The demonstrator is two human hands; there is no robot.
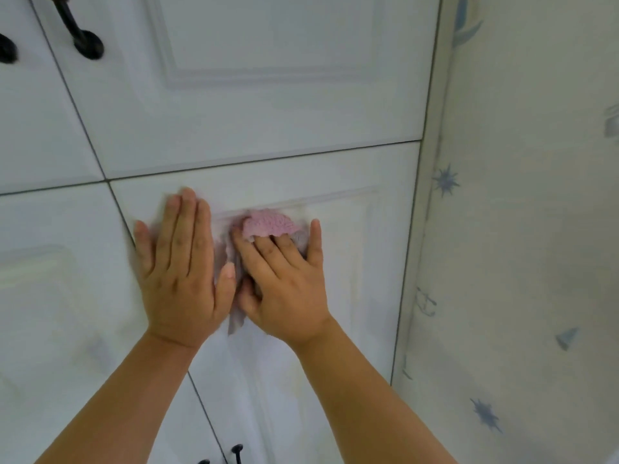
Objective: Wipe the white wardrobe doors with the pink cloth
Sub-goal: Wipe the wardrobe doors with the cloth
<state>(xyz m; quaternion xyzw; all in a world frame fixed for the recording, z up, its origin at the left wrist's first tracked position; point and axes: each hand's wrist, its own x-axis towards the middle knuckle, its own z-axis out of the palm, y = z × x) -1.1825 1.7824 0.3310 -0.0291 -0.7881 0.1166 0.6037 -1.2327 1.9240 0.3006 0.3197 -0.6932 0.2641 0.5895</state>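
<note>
Both hands press flat against a white wardrobe door (335, 296), the lower right one of the four door panels in view, whose seams meet in a cross just left of the fingertips. The left hand (181, 276) lies with its fingers straight and close together, palm against the door, its little finger near the vertical seam; pale folds of cloth show along its edges, so it seems to be pressing part of the cloth too, though blur makes that hard to confirm. The right hand (284, 289) sits just beside it, thumbs nearly touching, fingers spread somewhat and laid over the pink cloth (268, 224). The cloth is bunched up under this hand against the door, a knobbly pink lump poking out above the fingertips at the edge of the raised panel moulding, and a greyer tail hanging down between the two hands. The right fingers look a little bent over the bunch, pressing rather than pinching it. Above, the upper door (268, 122) has a black handle (80, 31) near its left edge, and more black handles (236, 453) show at the bottom. To the right stands a pale wall (522, 229) patterned with blue stars
</note>
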